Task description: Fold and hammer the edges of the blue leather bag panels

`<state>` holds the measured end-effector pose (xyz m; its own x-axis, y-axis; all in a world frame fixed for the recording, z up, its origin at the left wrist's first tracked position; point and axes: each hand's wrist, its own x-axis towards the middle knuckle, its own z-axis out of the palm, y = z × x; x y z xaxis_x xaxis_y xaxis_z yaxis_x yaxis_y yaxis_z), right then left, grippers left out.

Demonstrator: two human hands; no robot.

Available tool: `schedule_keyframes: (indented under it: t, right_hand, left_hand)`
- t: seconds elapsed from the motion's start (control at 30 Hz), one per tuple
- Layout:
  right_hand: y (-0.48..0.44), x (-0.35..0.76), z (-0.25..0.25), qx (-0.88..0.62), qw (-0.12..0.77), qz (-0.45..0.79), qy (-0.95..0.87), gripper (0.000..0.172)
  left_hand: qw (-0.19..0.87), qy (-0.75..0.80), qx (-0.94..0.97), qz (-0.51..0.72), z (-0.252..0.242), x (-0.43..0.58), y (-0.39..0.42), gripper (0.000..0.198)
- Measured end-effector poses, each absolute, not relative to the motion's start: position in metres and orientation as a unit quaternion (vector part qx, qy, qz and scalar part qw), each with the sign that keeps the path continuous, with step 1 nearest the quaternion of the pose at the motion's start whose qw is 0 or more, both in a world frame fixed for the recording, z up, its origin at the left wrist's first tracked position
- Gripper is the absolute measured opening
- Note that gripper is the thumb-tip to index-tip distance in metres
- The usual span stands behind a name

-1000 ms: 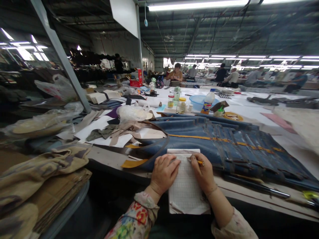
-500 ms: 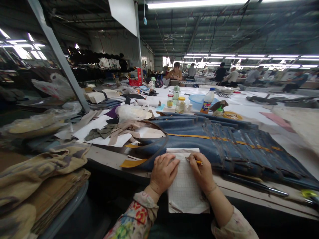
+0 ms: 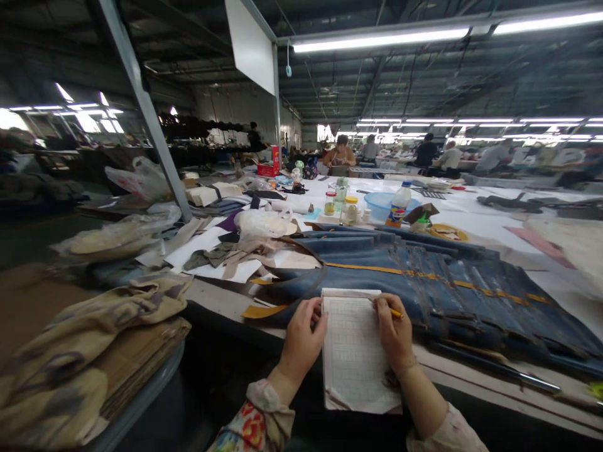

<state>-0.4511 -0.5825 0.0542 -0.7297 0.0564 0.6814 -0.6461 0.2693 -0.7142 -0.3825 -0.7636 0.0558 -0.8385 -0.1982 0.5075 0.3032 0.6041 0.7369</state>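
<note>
At the near edge of the table (image 3: 221, 302) our left hand (image 3: 301, 336) grips the notepad (image 3: 355, 364), our right hand (image 3: 394, 333) pinches a pencil (image 3: 396, 312), and the notepad hangs over, so it may slide off.

Notepad (image 3: 353, 351) and pencil (image 3: 396, 312) at the table edge (image 3: 475, 380)

The white notepad, ruled in a faint grid and curled at its lower corners, lay flat. Its top rested on blue denim (image 3: 447, 289) and its bottom hung past the edge. The yellow pencil slanted over the pad's upper right corner, gripped in the right hand (image 3: 393, 333).
</note>
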Motion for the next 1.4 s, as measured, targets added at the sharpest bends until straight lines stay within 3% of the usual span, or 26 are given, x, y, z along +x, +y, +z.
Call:
schedule_keyframes:
  t: [0.1, 0.2, 0.33, 0.57, 0.77, 0.9, 1.17, 1.4]
  right_hand:
    - [-0.582, -0.450, 0.051, 0.197, 0.297, 0.590, -0.724, 0.023]
    - [-0.582, -0.448, 0.049, 0.203, 0.282, 0.608, -0.714, 0.026]
    - [-0.581, -0.447, 0.046, 0.204, 0.261, 0.617, -0.714, 0.033]
    - [-0.578, -0.448, 0.044, 0.191, 0.252, 0.603, -0.732, 0.038]
    - [-0.577, -0.449, 0.039, 0.180, 0.249, 0.617, -0.724, 0.042]
    - [-0.576, -0.454, 0.035, 0.202, 0.299, 0.577, -0.733, 0.041]
    - [-0.578, -0.461, 0.035, 0.264, 0.324, 0.482, -0.770, 0.031]
    - [-0.581, -0.455, 0.042, 0.272, 0.330, 0.443, -0.788, 0.030]
  left_hand:
    - [0.148, -0.834, 0.032, -0.531, 0.058, -0.367, -0.764, 0.022]
    - [0.080, -0.804, 0.063, -0.585, 0.051, -0.356, -0.760, 0.026]
    - [0.058, -0.749, 0.095, -0.653, 0.036, -0.350, -0.754, 0.030]
    - [0.062, -0.778, 0.118, -0.613, 0.027, -0.342, -0.753, 0.021]
    - [0.110, -0.758, 0.029, -0.642, 0.032, -0.326, -0.735, 0.015]
    - [0.144, -0.737, 0.009, -0.660, 0.062, -0.321, -0.751, 0.020]
    - [0.394, -0.652, 0.134, -0.633, 0.157, -0.367, -0.912, 0.045]
    - [0.361, -0.674, 0.268, -0.587, 0.171, -0.399, -0.997, 0.044]
